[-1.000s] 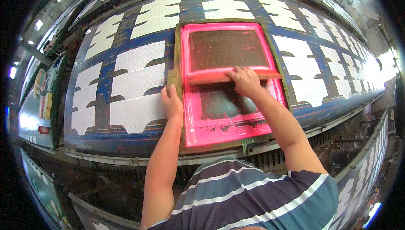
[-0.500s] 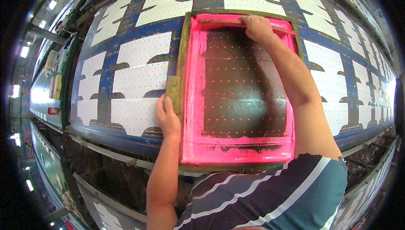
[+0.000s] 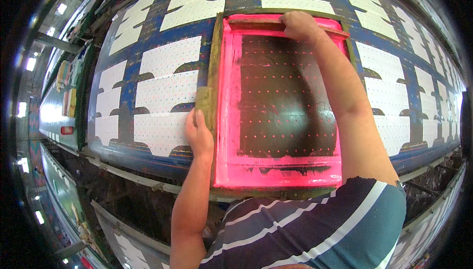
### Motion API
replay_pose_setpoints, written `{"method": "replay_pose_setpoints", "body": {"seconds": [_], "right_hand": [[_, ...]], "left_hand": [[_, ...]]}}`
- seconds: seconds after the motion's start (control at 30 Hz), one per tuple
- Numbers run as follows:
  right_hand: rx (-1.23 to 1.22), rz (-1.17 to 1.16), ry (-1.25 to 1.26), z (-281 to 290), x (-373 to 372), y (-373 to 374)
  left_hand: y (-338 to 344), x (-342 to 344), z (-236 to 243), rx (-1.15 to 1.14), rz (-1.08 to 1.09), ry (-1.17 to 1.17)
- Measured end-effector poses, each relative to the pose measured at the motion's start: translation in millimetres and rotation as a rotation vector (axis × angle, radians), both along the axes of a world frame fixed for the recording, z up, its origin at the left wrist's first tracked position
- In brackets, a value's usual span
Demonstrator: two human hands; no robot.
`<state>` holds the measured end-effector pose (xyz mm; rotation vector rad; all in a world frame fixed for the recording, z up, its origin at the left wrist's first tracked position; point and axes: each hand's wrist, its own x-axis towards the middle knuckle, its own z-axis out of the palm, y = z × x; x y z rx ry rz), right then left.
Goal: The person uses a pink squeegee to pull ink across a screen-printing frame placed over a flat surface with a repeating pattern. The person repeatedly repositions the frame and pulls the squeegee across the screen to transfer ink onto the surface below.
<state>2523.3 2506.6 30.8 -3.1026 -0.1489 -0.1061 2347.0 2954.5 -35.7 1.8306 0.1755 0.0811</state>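
Observation:
My right hand point(image 3: 298, 26) is closed round a long wooden squeegee point(image 3: 251, 25) at the far end of a screen frame point(image 3: 214, 57), its wooden border enclosing smears of bright pink ink point(image 3: 231, 101) around a dark mesh point(image 3: 273, 101) dotted with small pink spots. My left hand point(image 3: 199, 133) grips a wooden block point(image 3: 203, 99) on the frame's left side. The screen lies on a long blue, paint-flecked table point(image 3: 128, 136), among rows of white cut fabric pieces point(image 3: 165, 91) printed with small dots. My right forearm covers part of the screen's right side.
More white pieces point(image 3: 384, 91) continue along both sides and behind the screen. A neighbouring table point(image 3: 54, 126) with folded coloured cloths point(image 3: 69, 101) stands at the left. Metal rails point(image 3: 138, 179) run along the near table edge, above a dark gap.
Since a second ago, my right hand has pushed the squeegee from mid-screen to the far end, uncovering more dotted dark mesh. My left hand stays on the block; the view has shifted somewhat.

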Motion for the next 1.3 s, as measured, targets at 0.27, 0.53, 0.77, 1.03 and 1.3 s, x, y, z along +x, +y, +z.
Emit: {"method": "replay_pose_setpoints", "body": {"seconds": [0.27,0.53,0.77,1.03,1.3], "right_hand": [[-0.069,0.031,0.070,9,-155,72],[0.058,0.021,0.059,17,-333,159],[0.073,-0.030,0.049,17,-445,217],[0.143,0.058,-0.040,15,-477,224],[0.463,0.237,-0.096,0,-516,191]], "left_hand": [[0,-2,7,0.086,-0.025,-0.069],[5,0,1,0.123,-0.036,-0.134],[5,0,-3,0.188,-0.034,-0.126],[4,1,-4,0.228,0.002,-0.135],[9,-8,-4,0.141,-0.049,-0.067]]}}
